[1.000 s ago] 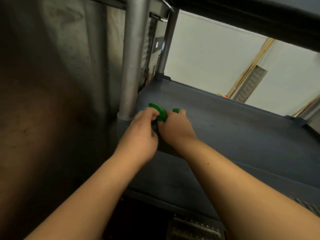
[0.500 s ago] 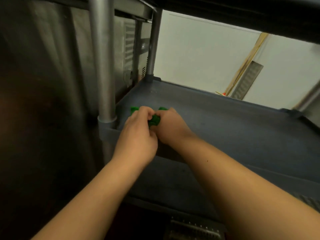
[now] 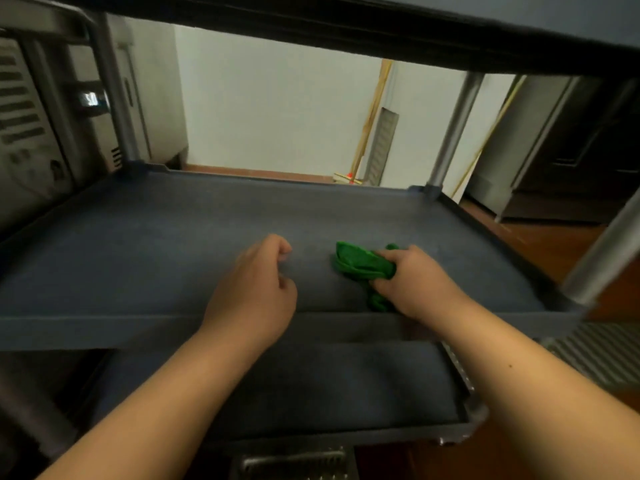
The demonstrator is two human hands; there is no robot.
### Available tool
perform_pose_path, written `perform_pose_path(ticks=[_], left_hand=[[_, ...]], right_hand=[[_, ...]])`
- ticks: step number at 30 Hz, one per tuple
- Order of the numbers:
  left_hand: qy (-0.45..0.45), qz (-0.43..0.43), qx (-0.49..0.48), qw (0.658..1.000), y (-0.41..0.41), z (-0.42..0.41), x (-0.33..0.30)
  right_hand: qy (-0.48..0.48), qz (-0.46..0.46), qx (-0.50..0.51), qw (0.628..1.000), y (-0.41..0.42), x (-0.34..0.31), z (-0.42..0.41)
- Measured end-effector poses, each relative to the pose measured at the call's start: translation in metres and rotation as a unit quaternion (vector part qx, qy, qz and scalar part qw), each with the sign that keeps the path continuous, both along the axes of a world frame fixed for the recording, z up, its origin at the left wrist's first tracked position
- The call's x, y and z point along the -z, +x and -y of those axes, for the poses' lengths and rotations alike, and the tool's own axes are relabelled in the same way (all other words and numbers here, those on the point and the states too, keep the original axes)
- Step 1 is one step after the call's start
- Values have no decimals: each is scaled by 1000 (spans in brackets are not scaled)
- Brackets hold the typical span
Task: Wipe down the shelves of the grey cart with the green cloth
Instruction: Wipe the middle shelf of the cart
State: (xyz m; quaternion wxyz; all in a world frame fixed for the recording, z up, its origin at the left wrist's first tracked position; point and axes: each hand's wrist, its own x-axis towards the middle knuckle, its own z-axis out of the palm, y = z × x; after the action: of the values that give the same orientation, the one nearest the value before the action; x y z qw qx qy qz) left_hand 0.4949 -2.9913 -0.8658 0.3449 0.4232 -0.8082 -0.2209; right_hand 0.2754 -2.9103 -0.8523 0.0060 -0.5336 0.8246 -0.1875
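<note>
Both hands have parted: my right hand [image 3: 412, 284] grips the crumpled green cloth [image 3: 362, 265] on the grey plastic cart shelf [image 3: 156, 237]; my left hand [image 3: 254, 292], loosely curled, holds nothing, with unwiped shelf stretching leftward.

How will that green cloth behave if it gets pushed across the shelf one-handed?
The green cloth is bunched in folds under the right hand, so it is probably floppy and will crumple, not slide flat. It looks light. The shelf looks matte, so the cloth may drag a little.
</note>
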Motion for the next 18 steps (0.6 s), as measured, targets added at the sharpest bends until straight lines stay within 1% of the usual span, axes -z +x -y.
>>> perform_pose_path(ticks=[3, 6, 8, 11, 18], left_hand=[[3, -22, 13, 1000, -34, -5, -2], [-6, -14, 16, 1000, -57, -11, -5], [-19, -4, 28, 999, -70, -17, -8], [-31, 16, 45, 998, -81, -20, -10], [-38, 47, 74, 995, -85, -10, -6]], right_hand=[[27, -19, 86, 996, -66, -3, -35], [72, -49, 154, 984, -121, -7, -66], [83, -49, 184, 978, -143, -8, -77], [70, -39, 189, 979, -154, 0, -79], [-32, -13, 179, 983, -157, 2, -68]])
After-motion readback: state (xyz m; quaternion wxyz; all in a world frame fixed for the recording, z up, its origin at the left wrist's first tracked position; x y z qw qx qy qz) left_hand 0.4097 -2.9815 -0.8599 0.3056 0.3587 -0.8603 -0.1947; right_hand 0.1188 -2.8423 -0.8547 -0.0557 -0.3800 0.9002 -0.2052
